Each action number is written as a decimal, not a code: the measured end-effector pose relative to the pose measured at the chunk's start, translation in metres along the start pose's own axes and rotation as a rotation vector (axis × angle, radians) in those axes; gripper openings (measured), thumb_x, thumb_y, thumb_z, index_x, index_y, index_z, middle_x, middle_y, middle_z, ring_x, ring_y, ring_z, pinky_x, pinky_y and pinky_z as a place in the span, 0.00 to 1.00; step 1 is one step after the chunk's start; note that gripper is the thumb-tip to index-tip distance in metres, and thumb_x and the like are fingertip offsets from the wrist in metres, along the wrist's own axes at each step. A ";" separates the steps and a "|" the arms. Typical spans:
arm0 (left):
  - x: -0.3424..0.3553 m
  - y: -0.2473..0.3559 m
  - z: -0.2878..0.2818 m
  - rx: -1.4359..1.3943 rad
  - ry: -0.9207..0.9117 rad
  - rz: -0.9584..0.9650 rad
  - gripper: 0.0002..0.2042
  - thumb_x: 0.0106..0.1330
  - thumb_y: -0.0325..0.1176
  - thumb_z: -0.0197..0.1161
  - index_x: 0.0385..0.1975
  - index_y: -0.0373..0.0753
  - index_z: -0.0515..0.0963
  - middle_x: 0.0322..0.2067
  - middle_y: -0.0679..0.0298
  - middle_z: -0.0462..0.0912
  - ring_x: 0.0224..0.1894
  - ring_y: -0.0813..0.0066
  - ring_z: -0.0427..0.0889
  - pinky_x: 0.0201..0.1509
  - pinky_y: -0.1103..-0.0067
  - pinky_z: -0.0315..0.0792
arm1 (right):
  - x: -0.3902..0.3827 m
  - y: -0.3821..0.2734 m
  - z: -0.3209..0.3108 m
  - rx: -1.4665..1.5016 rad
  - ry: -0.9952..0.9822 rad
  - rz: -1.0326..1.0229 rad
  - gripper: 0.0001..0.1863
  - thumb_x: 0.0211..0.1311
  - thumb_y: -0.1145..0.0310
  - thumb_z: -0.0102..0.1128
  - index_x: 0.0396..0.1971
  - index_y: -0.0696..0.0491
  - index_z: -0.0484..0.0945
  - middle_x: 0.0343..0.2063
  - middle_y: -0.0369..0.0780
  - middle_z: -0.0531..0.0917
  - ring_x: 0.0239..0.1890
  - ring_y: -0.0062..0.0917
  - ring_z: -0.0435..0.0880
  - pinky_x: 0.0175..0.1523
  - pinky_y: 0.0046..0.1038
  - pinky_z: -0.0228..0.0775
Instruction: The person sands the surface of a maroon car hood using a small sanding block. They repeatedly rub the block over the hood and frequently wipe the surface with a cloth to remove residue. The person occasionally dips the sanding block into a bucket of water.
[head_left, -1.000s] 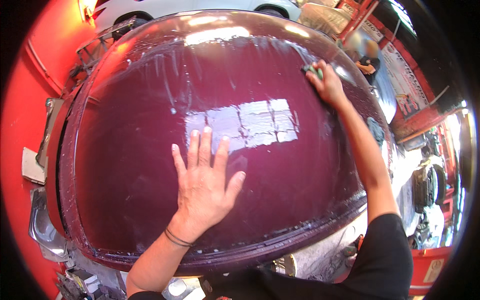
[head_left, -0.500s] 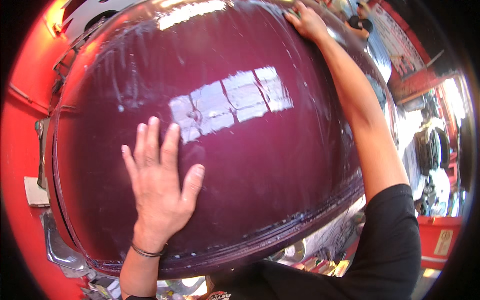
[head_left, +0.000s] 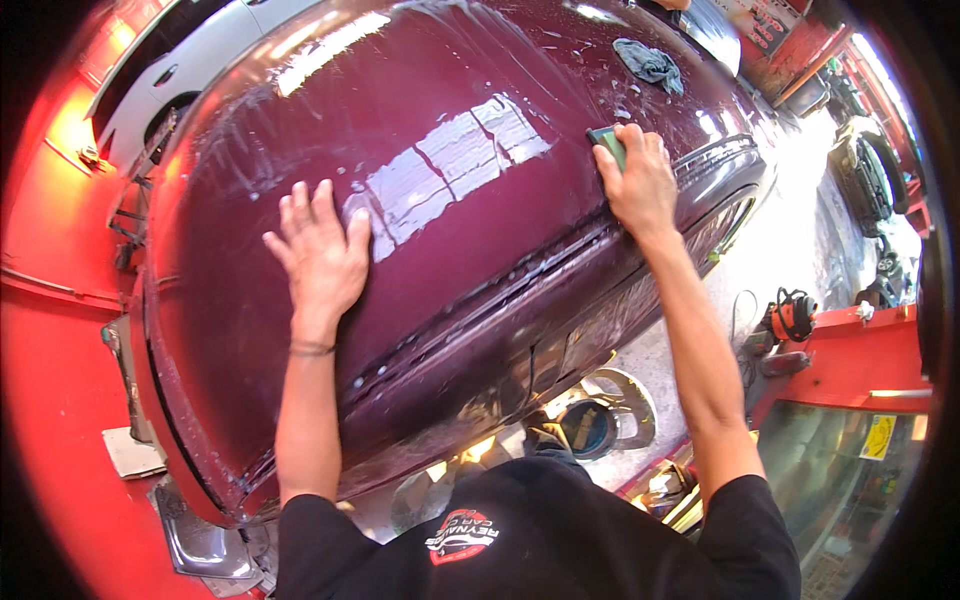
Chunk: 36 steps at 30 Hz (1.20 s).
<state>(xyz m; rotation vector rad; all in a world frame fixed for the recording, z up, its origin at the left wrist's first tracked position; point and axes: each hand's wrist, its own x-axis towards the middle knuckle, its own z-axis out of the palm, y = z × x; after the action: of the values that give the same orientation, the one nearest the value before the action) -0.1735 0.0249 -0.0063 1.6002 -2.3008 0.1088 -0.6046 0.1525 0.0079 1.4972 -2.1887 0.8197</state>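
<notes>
On the wet maroon panel [head_left: 480,200], the left hand [head_left: 320,255] lies flat with fingers spread, palm pressed to the paint and grasping nothing. A thin band circles its wrist. Just right of it sits a bright, tiled reflection of light on the glossy surface.

Further right, the right hand [head_left: 640,185] closes around a green pad [head_left: 607,145], holding it against the panel near the curved edge. Only the pad's upper corner shows above the fingers. Both arms are bare to the short black sleeves and reach up from the lower edge.

Beyond the right hand, near the top of the panel, a grey rag [head_left: 650,62] lies crumpled on the paint, well apart from the pad. Water streaks and small drops cover much of the panel, thickest around the rag.

Left of the panel a white car [head_left: 190,70] stands beside a red wall [head_left: 50,300]. Below the panel's edge, on the pale floor, a round container [head_left: 590,425] sits near the person's chest. Off to the right, an orange tool [head_left: 790,318] rests next to a red ledge [head_left: 850,350].
</notes>
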 end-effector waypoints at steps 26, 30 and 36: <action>-0.240 -0.214 -0.083 -0.190 -0.004 -0.260 0.36 0.87 0.59 0.65 0.92 0.60 0.68 0.94 0.53 0.60 0.96 0.40 0.51 0.95 0.36 0.41 | -0.077 -0.290 0.017 0.231 -0.110 -0.338 0.20 0.76 0.54 0.79 0.55 0.48 0.82 0.49 0.49 0.86 0.55 0.51 0.90 0.54 0.53 0.87; -0.228 -0.187 -0.075 -0.182 0.009 -0.380 0.36 0.87 0.53 0.65 0.91 0.50 0.67 0.93 0.49 0.58 0.95 0.37 0.51 0.92 0.28 0.41 | -0.090 -0.269 0.011 0.297 -0.022 -0.364 0.20 0.76 0.54 0.78 0.56 0.48 0.82 0.50 0.50 0.84 0.55 0.52 0.88 0.56 0.55 0.86; -0.154 -0.088 -0.054 -0.133 0.031 -0.106 0.37 0.86 0.54 0.64 0.89 0.44 0.68 0.91 0.44 0.60 0.94 0.35 0.52 0.91 0.25 0.40 | -0.051 -0.203 0.006 0.219 -0.158 -0.318 0.20 0.78 0.53 0.76 0.57 0.49 0.83 0.52 0.50 0.85 0.57 0.53 0.88 0.59 0.54 0.84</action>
<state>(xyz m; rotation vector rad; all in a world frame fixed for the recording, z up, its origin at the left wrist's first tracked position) -0.0323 0.1444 -0.0150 1.6363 -2.1474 -0.0436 -0.3972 0.1303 0.0254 2.0153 -1.9380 0.8785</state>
